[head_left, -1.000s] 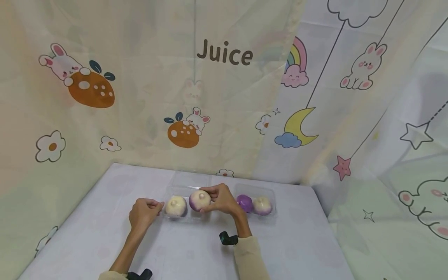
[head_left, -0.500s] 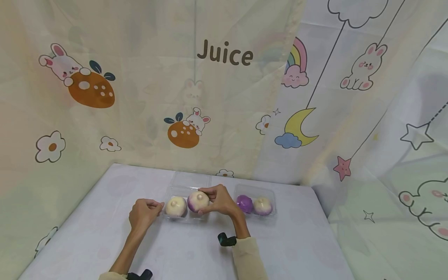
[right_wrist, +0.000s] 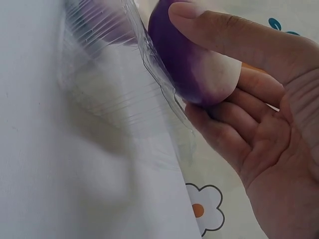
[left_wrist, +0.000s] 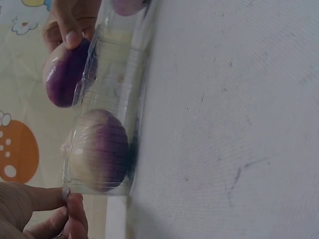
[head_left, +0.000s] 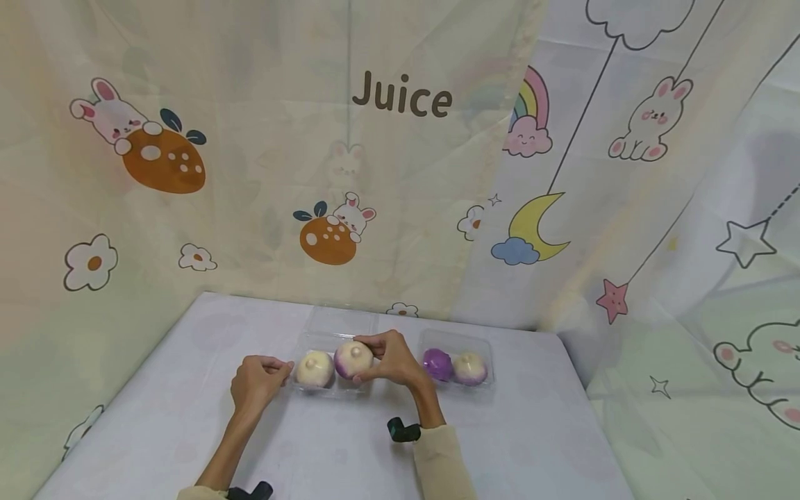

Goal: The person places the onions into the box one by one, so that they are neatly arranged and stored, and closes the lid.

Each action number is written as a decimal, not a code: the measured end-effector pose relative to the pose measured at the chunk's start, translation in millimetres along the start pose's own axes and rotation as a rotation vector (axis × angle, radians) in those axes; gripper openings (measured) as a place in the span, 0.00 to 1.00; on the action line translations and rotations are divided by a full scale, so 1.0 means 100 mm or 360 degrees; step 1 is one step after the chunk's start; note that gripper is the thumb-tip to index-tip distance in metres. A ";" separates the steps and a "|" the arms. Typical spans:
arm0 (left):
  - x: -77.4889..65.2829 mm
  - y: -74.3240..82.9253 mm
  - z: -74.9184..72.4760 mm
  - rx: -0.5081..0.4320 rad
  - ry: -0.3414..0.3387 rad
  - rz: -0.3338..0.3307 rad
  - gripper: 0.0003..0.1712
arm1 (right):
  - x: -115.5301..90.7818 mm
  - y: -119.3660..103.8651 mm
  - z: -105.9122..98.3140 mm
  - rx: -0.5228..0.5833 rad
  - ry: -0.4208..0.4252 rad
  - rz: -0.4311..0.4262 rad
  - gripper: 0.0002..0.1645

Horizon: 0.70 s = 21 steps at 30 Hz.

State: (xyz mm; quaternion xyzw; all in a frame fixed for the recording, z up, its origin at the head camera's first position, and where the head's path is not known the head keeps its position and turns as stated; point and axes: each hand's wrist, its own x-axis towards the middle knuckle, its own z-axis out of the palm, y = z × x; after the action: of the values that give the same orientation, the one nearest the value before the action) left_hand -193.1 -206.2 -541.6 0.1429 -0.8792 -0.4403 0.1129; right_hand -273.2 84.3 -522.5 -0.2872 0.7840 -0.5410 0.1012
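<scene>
My right hand (head_left: 395,361) grips a purple-and-white turnip (head_left: 353,358) between thumb and fingers. In the right wrist view its purple side (right_wrist: 172,52) is tilted over the rim of a clear plastic box. The left wrist view shows this held turnip (left_wrist: 62,74) at rim height, mostly above the box. A second turnip (head_left: 314,369), with a small nub on its pale top, sits in the left end of the open clear box (head_left: 337,390). With thumb and fingertips my left hand (head_left: 257,382) pinches the left rim of that box (left_wrist: 79,186).
To the right stands another clear box (head_left: 459,342). It holds a purple round thing (head_left: 437,364) and a pale turnip (head_left: 469,368). The hinged lid (head_left: 342,321) lies back behind the left box. A printed curtain (head_left: 250,208) borders the white table (head_left: 300,451).
The turnip in my right hand has shifted slightly left, closer to the other turnip in the box. My left hand has stayed at the rim.
</scene>
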 end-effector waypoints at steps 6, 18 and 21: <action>-0.01 0.00 0.00 0.0011 -0.0006 -0.0008 0.14 | -0.02 -0.04 -0.01 -0.0271 0.0096 0.0010 0.48; 0.00 0.01 0.00 0.0009 0.0004 -0.0001 0.14 | -0.03 -0.04 0.01 -0.0328 0.0112 0.0050 0.47; 0.01 -0.01 0.01 0.0010 -0.0005 0.0005 0.14 | -0.03 -0.02 0.03 -0.0359 0.0121 0.0051 0.48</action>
State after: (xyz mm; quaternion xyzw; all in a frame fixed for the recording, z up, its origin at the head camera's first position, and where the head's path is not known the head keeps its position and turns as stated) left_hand -193.8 -206.3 -542.5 0.1413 -0.8810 -0.4375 0.1118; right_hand -268.4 83.5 -522.1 -0.2633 0.8477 -0.4581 0.0471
